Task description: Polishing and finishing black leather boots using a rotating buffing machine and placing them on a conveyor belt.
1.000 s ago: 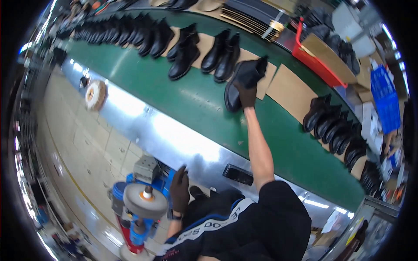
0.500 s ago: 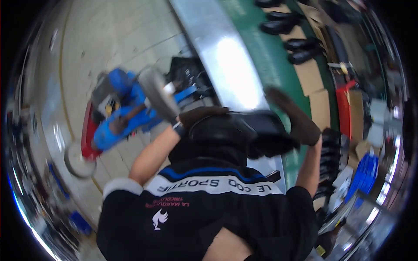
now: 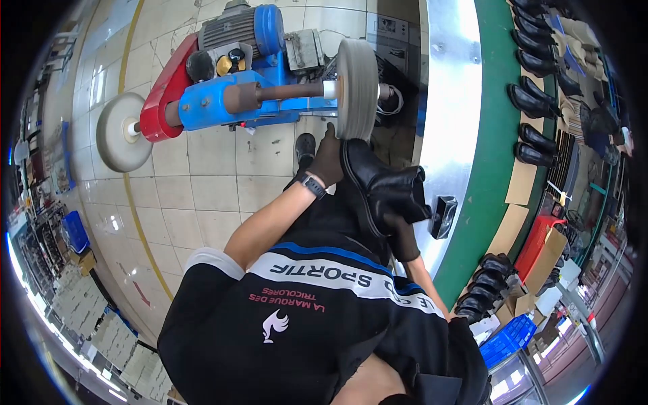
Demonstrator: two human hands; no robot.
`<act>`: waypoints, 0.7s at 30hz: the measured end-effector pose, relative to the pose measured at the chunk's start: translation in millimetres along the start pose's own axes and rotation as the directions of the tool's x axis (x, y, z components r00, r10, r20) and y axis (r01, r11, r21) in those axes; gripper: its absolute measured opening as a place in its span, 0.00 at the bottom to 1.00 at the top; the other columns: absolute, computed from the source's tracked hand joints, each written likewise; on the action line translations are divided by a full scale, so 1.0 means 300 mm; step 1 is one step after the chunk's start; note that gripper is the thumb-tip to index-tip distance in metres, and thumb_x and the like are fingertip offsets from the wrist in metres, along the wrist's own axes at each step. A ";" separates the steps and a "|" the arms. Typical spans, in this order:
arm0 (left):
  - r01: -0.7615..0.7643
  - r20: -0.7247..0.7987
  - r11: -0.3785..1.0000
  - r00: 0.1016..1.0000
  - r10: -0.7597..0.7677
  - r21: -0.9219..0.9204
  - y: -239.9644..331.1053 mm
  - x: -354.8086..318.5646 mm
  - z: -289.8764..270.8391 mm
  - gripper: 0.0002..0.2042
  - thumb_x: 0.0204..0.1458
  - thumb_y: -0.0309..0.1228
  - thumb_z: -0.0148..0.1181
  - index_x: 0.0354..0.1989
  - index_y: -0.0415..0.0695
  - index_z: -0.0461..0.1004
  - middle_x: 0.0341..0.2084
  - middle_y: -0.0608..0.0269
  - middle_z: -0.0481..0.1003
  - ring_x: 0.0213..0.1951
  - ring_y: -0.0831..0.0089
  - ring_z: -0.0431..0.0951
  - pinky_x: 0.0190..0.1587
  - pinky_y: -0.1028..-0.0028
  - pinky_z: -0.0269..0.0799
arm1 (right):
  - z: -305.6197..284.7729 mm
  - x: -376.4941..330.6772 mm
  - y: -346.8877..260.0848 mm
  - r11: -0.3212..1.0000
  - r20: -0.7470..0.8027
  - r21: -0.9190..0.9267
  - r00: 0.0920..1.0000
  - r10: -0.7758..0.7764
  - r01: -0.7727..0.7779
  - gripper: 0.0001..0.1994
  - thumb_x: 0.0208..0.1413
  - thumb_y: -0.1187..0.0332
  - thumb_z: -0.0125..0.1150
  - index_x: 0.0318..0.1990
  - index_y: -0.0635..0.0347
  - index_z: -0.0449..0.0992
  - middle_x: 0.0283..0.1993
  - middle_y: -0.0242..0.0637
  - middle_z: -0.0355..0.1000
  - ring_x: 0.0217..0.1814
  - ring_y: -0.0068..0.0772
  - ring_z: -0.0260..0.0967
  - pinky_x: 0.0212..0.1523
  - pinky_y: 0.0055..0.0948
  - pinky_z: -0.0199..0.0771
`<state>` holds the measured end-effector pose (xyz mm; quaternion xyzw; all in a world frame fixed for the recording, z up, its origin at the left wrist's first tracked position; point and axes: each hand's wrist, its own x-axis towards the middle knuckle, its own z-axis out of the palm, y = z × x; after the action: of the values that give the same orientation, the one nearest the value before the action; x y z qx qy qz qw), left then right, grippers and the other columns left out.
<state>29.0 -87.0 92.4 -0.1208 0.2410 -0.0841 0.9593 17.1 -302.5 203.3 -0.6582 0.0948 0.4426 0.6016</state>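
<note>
Boot (image 3: pixel 381 189): black, toe at wheel (image 3: pixel 356 88).
Left hand (image 3: pixel 329 158): fingers gripping toe.
Right hand (image 3: pixel 405 241): half hidden, fingers gripping heel.

The boot (image 3: pixel 381 185) looks like glossy black leather. The buffing wheel (image 3: pixel 356 88) seems matt, fuzzy cloth. The conveyor's side panel (image 3: pixel 451 101) is shiny metal.

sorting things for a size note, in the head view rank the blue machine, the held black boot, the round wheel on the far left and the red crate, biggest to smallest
1. blue machine
2. black boot
3. round wheel, close to the boot, unsure
4. red crate, though it lies farther off, near the bent rim
</note>
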 end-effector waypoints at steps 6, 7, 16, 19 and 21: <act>-0.030 -0.233 0.946 0.966 0.110 0.322 0.085 0.150 -0.114 0.36 0.51 0.60 0.27 0.55 0.40 0.57 0.47 0.54 0.67 0.50 0.62 0.65 0.55 0.61 0.57 | 0.163 0.138 0.022 0.642 0.006 0.750 0.973 0.232 -0.158 0.19 0.43 0.63 0.53 0.43 0.62 0.68 0.41 0.39 0.69 0.43 0.33 0.67 0.49 0.30 0.65; 0.061 -0.263 0.953 0.965 0.019 0.295 0.110 0.177 -0.107 0.35 0.51 0.60 0.27 0.55 0.42 0.58 0.47 0.54 0.67 0.49 0.62 0.66 0.54 0.62 0.57 | 0.170 0.166 0.052 0.806 -0.034 0.592 0.999 -0.011 0.029 0.19 0.44 0.61 0.52 0.43 0.60 0.67 0.43 0.39 0.68 0.44 0.35 0.66 0.49 0.31 0.66; 0.111 -0.174 0.880 0.984 -0.034 0.461 0.243 0.315 -0.130 0.26 0.52 0.54 0.35 0.48 0.47 0.65 0.40 0.60 0.72 0.43 0.67 0.72 0.47 0.65 0.65 | 0.218 0.392 0.099 0.469 0.234 0.853 0.971 0.048 -0.229 0.22 0.44 0.59 0.52 0.47 0.59 0.64 0.45 0.40 0.66 0.48 0.35 0.64 0.49 0.40 0.62; 0.149 -0.200 0.916 0.977 -0.077 0.373 0.183 0.222 -0.088 0.30 0.52 0.57 0.33 0.51 0.44 0.62 0.44 0.55 0.68 0.47 0.64 0.68 0.52 0.63 0.60 | 0.160 0.299 0.165 0.594 0.086 0.791 0.989 0.122 -0.142 0.18 0.45 0.60 0.50 0.43 0.60 0.68 0.40 0.38 0.69 0.41 0.32 0.67 0.43 0.33 0.67; 0.175 -0.243 0.948 0.964 -0.110 0.267 0.129 0.135 -0.005 0.36 0.50 0.61 0.29 0.56 0.42 0.55 0.52 0.54 0.62 0.52 0.62 0.63 0.57 0.63 0.53 | 0.085 0.223 0.234 0.644 -0.003 0.757 0.986 0.169 -0.108 0.18 0.45 0.62 0.51 0.44 0.60 0.68 0.40 0.38 0.69 0.42 0.31 0.67 0.44 0.31 0.67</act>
<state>67.5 -59.1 62.8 0.0124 0.3237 -0.2006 0.9246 -1.5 -271.0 109.8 -0.3558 0.3420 0.3834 0.7807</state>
